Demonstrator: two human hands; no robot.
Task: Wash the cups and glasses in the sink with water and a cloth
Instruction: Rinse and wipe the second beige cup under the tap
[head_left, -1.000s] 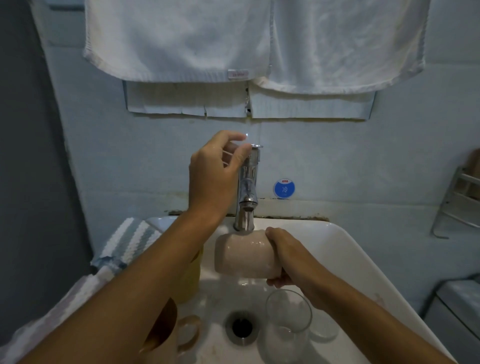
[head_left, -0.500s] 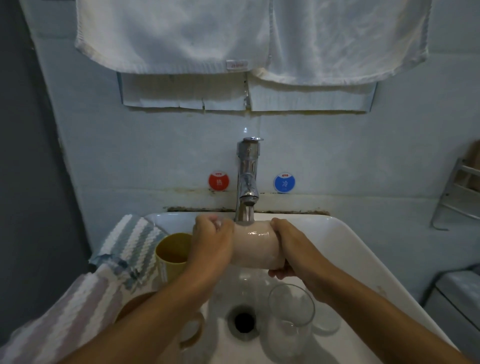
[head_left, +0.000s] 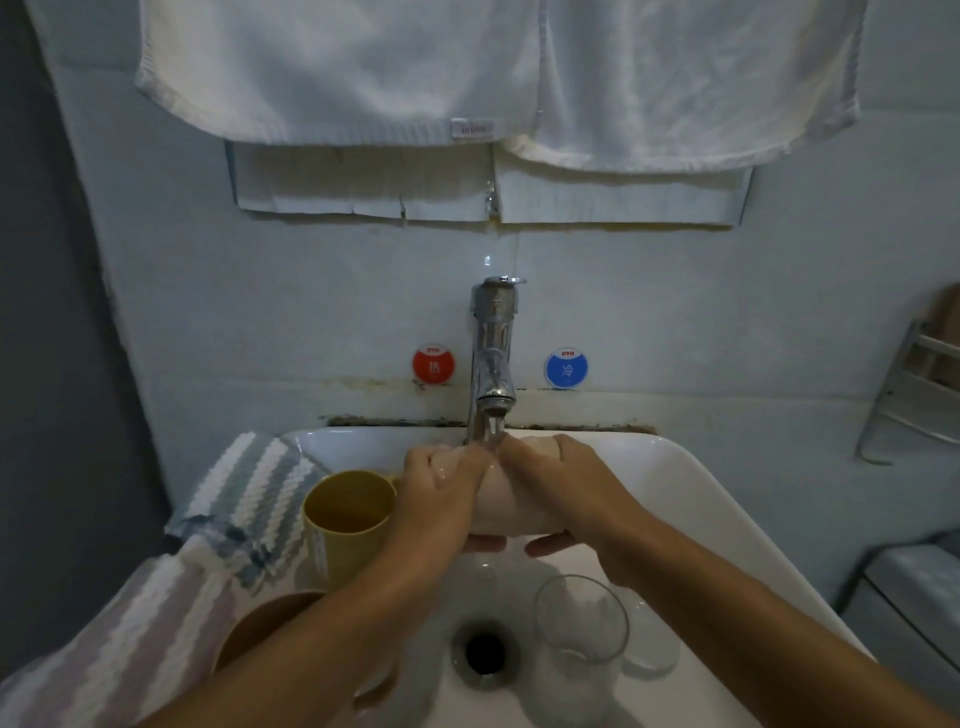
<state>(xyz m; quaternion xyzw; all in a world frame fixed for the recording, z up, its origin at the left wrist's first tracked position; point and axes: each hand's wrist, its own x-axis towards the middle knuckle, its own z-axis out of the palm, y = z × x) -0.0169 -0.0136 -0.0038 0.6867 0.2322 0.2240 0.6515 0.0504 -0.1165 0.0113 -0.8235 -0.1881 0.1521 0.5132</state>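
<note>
Left hand (head_left: 441, 493) and right hand (head_left: 561, 488) both gripping pale cup (head_left: 501, 506) under running tap (head_left: 492, 358); cup orientation unclear.

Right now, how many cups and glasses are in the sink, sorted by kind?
Pink cup, held under the tap by both hands: 1
Yellow cup: 1
Brown cup with handle, partly hidden by the left arm: 1
Clear glass: 1
Total: 4
</note>
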